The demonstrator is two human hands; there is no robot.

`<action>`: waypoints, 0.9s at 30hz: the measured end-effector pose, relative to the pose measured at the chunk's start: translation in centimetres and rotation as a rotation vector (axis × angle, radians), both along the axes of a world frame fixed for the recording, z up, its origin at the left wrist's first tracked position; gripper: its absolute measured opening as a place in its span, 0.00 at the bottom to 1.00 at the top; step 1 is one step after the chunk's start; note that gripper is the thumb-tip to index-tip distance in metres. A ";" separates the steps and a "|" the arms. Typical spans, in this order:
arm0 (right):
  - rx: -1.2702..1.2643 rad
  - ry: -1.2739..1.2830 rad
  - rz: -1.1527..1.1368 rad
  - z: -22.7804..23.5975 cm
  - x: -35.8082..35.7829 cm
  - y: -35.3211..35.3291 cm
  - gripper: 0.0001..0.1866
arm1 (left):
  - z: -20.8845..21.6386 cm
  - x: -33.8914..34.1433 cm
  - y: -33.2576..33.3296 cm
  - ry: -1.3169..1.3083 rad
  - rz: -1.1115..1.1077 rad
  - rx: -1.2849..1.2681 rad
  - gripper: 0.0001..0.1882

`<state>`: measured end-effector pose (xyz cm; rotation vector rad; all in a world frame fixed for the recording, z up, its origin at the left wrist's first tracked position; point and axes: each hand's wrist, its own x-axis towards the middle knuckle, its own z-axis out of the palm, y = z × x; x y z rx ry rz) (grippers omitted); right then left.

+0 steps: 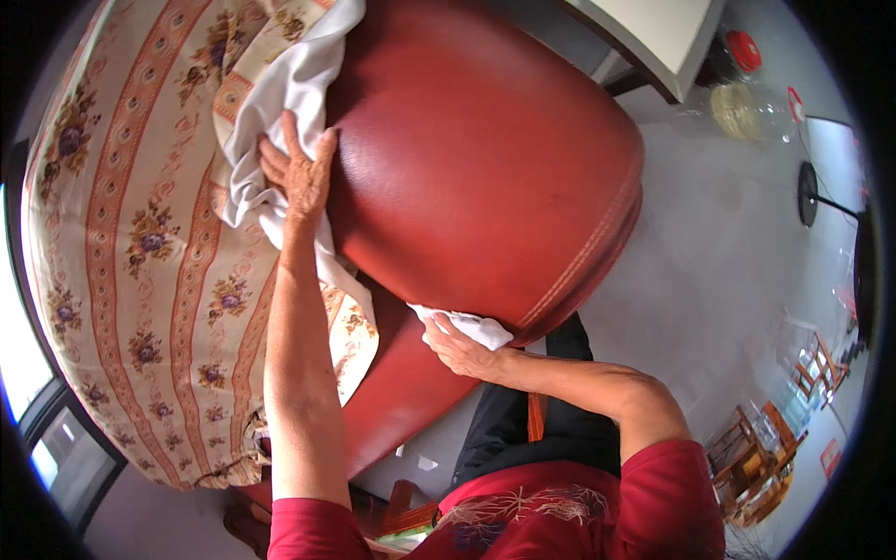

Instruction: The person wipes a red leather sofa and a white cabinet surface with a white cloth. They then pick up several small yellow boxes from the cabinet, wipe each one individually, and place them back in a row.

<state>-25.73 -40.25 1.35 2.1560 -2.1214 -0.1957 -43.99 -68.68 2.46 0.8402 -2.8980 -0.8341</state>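
Observation:
A red leather sofa with pale stitching along its rounded edge fills the middle of the view. Over its left side lies a striped floral cover, whose white underside is folded back against the leather. My left hand presses flat on that white fabric, fingers spread. Lower down, my right hand grips a white cloth and holds it against the near side of the red cushion. The palm side of this hand is hidden.
A pale table with a dark leg stands at the far right, beside a large clear plastic bottle. Small wooden chairs are at the lower right. A window lies at the left edge. Grey floor surrounds the sofa's right side.

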 end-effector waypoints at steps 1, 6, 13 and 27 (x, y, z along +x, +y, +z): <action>-0.049 -0.053 -0.041 0.1 0.4 1.0 0.21 | -0.2 0.1 -0.2 0.009 -0.002 -0.027 0.44; -0.407 -0.490 -0.363 3.0 -5.1 3.8 0.11 | -1.0 0.3 -0.3 0.002 -0.030 -0.170 0.42; -0.682 -0.326 -1.100 5.0 -15.7 7.5 0.21 | 0.2 0.2 -0.4 -0.107 -0.031 -0.262 0.41; -0.521 -0.307 -1.841 -3.8 -7.5 13.4 0.22 | 1.1 -4.4 23.2 -0.015 -0.380 -0.472 0.31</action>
